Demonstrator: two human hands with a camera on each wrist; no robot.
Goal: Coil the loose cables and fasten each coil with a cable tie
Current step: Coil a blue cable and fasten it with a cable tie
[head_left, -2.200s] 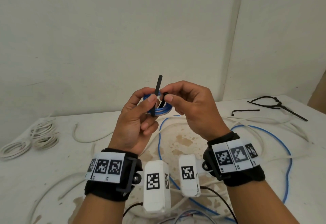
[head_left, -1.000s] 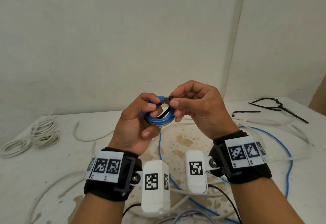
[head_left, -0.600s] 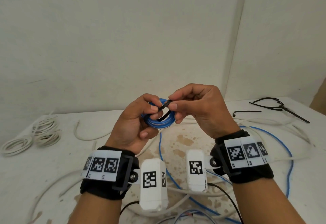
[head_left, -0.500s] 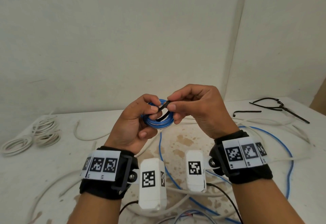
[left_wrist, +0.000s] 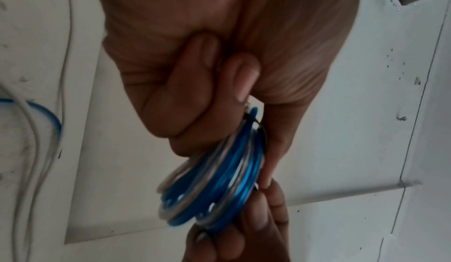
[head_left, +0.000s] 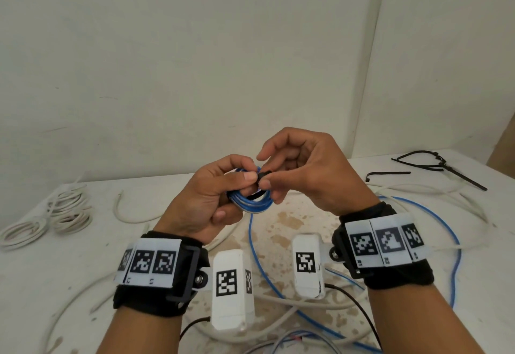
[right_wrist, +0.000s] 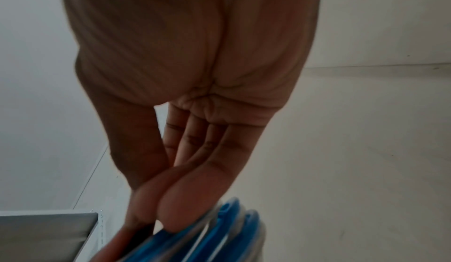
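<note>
A small blue and white cable coil [head_left: 252, 201] [left_wrist: 214, 185] [right_wrist: 214, 235] hangs in the air above the table between both hands. My left hand [head_left: 223, 186] grips its left side, thumb and forefinger on top. A black cable tie [head_left: 262, 178] loops through the coil; it shows as a thin black band [left_wrist: 256, 123] across the strands. My right hand [head_left: 274, 183] pinches the tie's end at the top of the coil with thumb and bent fingers; the forefinger is lifted. The tie's head is hidden by fingertips.
A loose blue cable [head_left: 446, 242] and white cables [head_left: 278, 298] sprawl over the stained white table [head_left: 55, 270]. Two white coils [head_left: 67, 211] lie at the far left. Spare black cable ties [head_left: 434, 164] lie at the far right by the wall.
The tie, first standing upright above the coil, has been bent over and drawn down to it. Both hands have sunk slightly, and my right forefinger has lifted off.
</note>
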